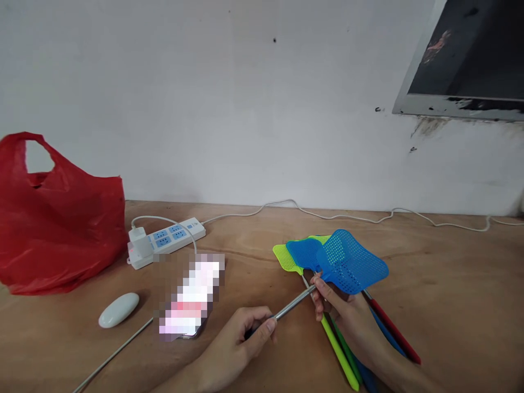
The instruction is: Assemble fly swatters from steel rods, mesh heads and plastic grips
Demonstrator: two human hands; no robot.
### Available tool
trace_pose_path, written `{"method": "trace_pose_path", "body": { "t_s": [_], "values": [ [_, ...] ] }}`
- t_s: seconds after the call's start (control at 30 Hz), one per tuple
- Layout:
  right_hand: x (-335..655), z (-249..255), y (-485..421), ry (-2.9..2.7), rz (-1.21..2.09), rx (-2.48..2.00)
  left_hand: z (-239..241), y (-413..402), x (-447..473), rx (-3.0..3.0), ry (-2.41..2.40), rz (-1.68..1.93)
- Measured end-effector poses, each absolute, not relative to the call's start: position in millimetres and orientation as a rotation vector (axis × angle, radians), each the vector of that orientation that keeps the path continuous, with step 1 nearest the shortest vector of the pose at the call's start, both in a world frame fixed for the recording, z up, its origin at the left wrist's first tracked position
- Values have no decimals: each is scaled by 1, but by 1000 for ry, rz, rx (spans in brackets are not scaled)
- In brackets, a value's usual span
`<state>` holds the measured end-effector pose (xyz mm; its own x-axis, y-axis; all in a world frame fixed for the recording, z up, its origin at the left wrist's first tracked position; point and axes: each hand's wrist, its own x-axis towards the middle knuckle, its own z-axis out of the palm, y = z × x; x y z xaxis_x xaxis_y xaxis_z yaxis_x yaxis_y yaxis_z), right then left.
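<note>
Above the desk (pixel 450 284), left hand (pixel 241 341) clenched a metal rod (pixel 292 305), right hand (pixel 344 314) pinched the blue swatter (pixel 352 262); twisting might snap it.

Metal rod (pixel 292 305) in left hand (pixel 241 341) (thin)

Rod (pixel 295 302): thin, shiny steel, slants up to the right just above the table, lower end gripped in left hand (pixel 237 344), upper tip meets the neck of the swatter head (pixel 352 262). Swatter head: blue perforated plastic mesh, lies nearly flat, pinched at its neck by right hand (pixel 347 319).
</note>
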<state>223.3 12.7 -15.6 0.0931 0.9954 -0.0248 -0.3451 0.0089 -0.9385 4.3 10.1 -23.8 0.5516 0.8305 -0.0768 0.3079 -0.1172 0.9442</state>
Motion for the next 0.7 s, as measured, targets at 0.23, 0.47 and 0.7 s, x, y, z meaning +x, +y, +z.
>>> {"method": "trace_pose_path", "body": {
  "t_s": [0.23,0.47,0.7],
  "values": [
    [230,-12,20,-700,1204,-927,-25,10,4,1620,949,584],
    [226,-19,16,-783,1190,-997,-26,8,4,1830,1061,616],
    [221,-24,13,-839,1197,-1008,-29,6,4,1845,1091,581]
  ]
}}
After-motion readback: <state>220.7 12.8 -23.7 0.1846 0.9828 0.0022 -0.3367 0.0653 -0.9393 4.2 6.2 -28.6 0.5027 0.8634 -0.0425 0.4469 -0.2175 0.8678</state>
